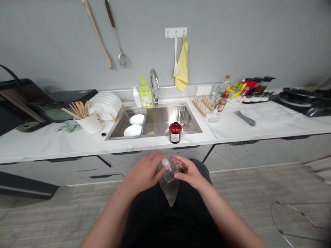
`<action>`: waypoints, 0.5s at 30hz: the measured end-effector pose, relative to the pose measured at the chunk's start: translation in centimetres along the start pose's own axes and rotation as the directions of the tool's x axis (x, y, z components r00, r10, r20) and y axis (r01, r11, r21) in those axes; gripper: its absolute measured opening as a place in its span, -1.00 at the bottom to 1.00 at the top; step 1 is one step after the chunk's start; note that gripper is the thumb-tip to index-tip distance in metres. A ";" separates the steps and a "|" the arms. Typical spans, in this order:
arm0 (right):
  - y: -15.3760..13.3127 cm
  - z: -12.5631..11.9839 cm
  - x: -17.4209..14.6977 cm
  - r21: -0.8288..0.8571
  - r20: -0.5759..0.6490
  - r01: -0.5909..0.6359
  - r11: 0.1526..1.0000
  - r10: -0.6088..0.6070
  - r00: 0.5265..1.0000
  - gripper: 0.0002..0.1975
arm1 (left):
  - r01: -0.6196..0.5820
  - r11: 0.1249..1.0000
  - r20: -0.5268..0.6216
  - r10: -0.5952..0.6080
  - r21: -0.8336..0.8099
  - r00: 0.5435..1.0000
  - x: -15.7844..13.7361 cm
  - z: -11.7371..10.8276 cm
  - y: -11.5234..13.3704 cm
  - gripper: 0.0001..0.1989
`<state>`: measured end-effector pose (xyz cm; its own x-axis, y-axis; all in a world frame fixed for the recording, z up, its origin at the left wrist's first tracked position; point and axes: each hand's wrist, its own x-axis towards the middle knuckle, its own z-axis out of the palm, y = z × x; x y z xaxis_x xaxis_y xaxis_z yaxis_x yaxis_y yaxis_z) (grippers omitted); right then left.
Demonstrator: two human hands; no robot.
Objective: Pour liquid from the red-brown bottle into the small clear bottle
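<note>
Over my lap, in front of the counter edge, my right hand grips a small clear glass container by its right side. The container is tilted. My left hand is curled at its left side, with fingers and thumb closing round a soft white wad that looks like tissue or cloth. Whether the wad lies inside the container or against its wall, I cannot tell. Just beyond my hands, a dark red-brown bottle with a white label stands upright on the counter's front edge.
Behind the bottle is a steel sink with white bowls in its rack. Chopsticks in a white holder and plates stand left. To the right are a wooden rack, a glass jar and a grey utensil.
</note>
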<state>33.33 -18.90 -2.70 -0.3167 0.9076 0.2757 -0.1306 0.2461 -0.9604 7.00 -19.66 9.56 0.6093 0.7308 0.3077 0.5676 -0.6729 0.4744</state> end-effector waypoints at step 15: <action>1.5 3.7 9.5 -0.328 0.056 0.094 0.940 -0.080 0.995 -0.38 | 0.384 0.743 -0.666 -0.665 -0.547 0.337 -4.4 -4.4 -21.0 -0.25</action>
<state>26.62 -11.17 -1.40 -0.3573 0.8646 0.3534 0.1558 0.4283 -0.8901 -10.02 -8.21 1.84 -0.5411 0.7701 0.3380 0.3530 -0.1568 0.9224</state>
